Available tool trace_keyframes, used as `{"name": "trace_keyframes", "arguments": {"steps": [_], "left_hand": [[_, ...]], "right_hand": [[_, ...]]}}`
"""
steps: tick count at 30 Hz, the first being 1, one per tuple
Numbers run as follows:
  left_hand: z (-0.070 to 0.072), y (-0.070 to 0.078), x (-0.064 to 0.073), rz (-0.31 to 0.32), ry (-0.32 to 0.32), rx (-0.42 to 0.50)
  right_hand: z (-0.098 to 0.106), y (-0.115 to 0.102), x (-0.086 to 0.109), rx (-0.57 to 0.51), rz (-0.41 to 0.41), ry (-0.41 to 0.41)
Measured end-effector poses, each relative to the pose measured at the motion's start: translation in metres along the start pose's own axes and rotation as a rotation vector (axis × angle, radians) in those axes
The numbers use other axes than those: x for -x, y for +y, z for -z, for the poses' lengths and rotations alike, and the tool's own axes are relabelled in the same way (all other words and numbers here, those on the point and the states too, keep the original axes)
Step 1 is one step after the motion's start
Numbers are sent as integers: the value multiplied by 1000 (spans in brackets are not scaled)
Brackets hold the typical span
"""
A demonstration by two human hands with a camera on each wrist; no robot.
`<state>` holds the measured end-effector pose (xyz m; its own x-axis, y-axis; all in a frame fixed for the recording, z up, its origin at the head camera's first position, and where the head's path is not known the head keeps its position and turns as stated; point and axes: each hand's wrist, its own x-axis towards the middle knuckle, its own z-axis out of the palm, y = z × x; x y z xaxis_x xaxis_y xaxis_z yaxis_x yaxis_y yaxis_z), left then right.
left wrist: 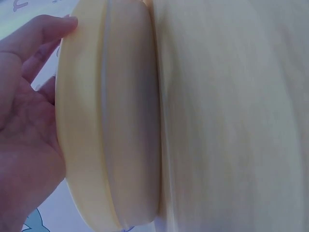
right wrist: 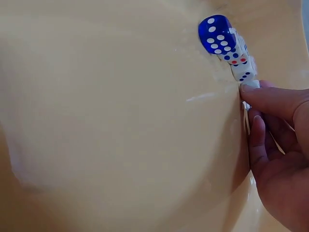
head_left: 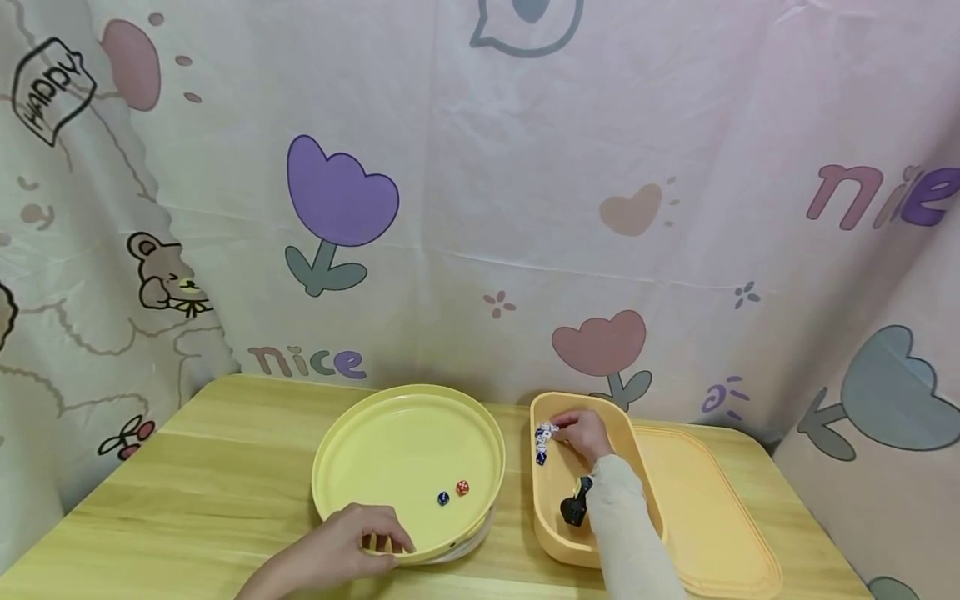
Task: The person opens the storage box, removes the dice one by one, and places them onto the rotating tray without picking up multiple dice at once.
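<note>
Nearest: left hand [head_left: 349,540], clamped on the rim of a yellow tray [head_left: 397,467]; well apart, right hand [head_left: 587,432], pinched on a white die [right wrist: 253,83] inside an orange box [head_left: 551,547]. Likely hazard: scattering of adjacent dice [right wrist: 244,71] through a sideways nudge.

white die [right wrist: 254,83]: partly covered | black object [head_left: 573,511]: kind unclear | sleeve [head_left: 630,529]: cut off below

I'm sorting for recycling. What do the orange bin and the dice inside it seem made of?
Orange bin: probably molded plastic, satiny, given its soft highlights and rounded corners. Dice: likely glossy hard plastic; a blue one looks translucent, white ones opaque.
</note>
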<state>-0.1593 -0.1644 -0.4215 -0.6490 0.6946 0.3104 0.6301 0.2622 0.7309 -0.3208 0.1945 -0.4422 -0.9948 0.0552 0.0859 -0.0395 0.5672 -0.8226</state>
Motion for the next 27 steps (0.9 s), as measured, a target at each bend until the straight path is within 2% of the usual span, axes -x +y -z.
{"name": "trace_keyframes", "arguments": {"steps": [8,15,17,21,23,27], "left_hand": [[-2,-2,0,-12,0,-4],[-2,-6,2,-24,11,-26],[-3,-6,2,-22,15,-28],[-3,-5,0,-6,17,-22],[-2,-5,0,-2,17,-23],[-2,-4,0,-10,20,-35]], "right_hand": [[-3,7,1,-42,-39,2],[-1,10,-5,-206,-103,-33],[7,6,-5,-219,-84,-73],[29,-7,-1,-137,17,-110],[42,-16,2,-86,56,-103],[58,-30,11,-106,86,-91]]}}
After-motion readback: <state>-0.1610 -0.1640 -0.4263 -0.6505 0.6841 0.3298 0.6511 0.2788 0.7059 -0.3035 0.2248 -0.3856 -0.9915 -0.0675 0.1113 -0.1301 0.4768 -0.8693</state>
